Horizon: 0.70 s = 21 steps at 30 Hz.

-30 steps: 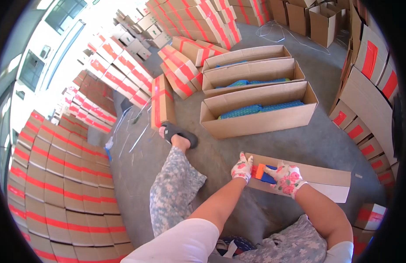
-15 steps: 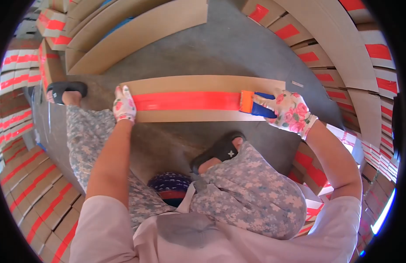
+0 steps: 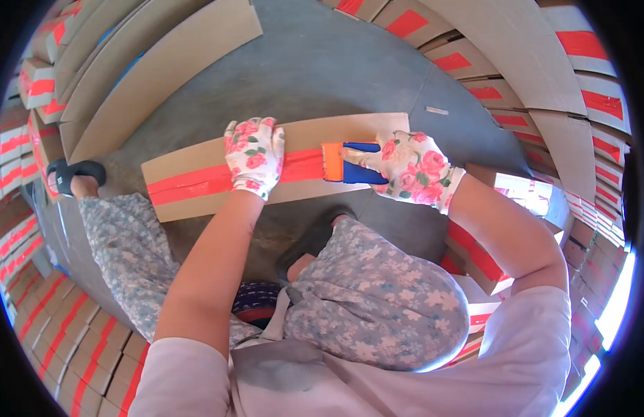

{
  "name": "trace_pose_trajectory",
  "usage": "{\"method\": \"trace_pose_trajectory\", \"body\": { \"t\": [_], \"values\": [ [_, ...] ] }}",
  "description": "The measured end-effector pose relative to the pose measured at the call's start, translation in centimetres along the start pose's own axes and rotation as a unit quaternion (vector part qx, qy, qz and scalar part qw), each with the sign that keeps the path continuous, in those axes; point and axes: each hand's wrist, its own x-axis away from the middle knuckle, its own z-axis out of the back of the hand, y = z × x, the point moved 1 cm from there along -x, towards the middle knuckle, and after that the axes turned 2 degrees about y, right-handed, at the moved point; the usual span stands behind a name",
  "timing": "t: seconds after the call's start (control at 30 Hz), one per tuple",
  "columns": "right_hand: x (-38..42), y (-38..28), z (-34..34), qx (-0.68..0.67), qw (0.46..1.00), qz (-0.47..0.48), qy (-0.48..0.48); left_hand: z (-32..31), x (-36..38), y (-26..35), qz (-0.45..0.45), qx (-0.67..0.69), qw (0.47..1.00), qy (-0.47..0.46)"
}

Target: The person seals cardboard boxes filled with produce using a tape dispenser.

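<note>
A long narrow cardboard box (image 3: pixel 197 160) lies across the floor in front of me, with red tape (image 3: pixel 190 186) along its middle. My left hand (image 3: pixel 254 156), in a white floral glove, rests flat on the taped surface, left of centre. In a matching glove, my right hand (image 3: pixel 412 169) grips an orange and blue tape dispenser (image 3: pixel 333 162). The dispenser sits over the strip toward the box's right end, where the red tape meets its orange edge. My right palm and fingers partly hide its blue body.
Large cardboard pieces (image 3: pixel 169 76) stand at the upper left. Stacks of red-taped boxes (image 3: pixel 78 347) line the left side, and more taped boxes (image 3: pixel 450 59) curve along the right. My sandalled feet (image 3: pixel 85 174) and knees flank the near side of the box.
My left hand has moved from the box's left end to nearer its middle, onto the tape. The box now tilts down to the left, and the dispenser appears farther left in view.
</note>
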Motion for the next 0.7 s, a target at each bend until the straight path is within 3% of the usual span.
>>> {"method": "trace_pose_trajectory", "body": {
  "t": [0.1,0.17,0.2,0.3,0.37,0.57,0.63,0.7],
  "values": [
    [2.5,3.7,-1.0,-0.002,0.998,0.026,0.055,0.3,0.2,-0.2,0.003,-0.008,1.000,-0.014],
    [4.8,6.0,-0.4,0.062,0.997,-0.045,-0.031,0.5,0.4,0.1,0.003,-0.007,1.000,-0.002],
    [6.2,7.7,-1.6,0.077,0.996,-0.042,0.011,0.7,0.2,0.2,0.006,-0.006,1.000,-0.004],
    [7.8,10.6,-3.7,0.052,0.997,-0.062,-0.018,0.5,0.6,0.1,0.007,-0.004,1.000,-0.004],
    [8.0,12.6,-5.9,0.045,0.998,-0.032,0.033,0.5,0.3,0.0,0.004,-0.003,1.000,0.007],
    [8.2,13.0,-7.8,-0.045,0.993,-0.009,0.109,0.6,1.0,-0.4,-0.015,-0.001,1.000,0.005],
    [7.7,12.5,-8.0,-0.067,0.994,-0.021,0.082,0.2,1.5,-1.8,-0.027,-0.009,1.000,0.005],
    [7.3,12.1,-9.3,-0.085,0.987,0.005,0.137,0.0,1.6,-2.8,-0.024,-0.011,1.000,-0.012]
  ]
}}
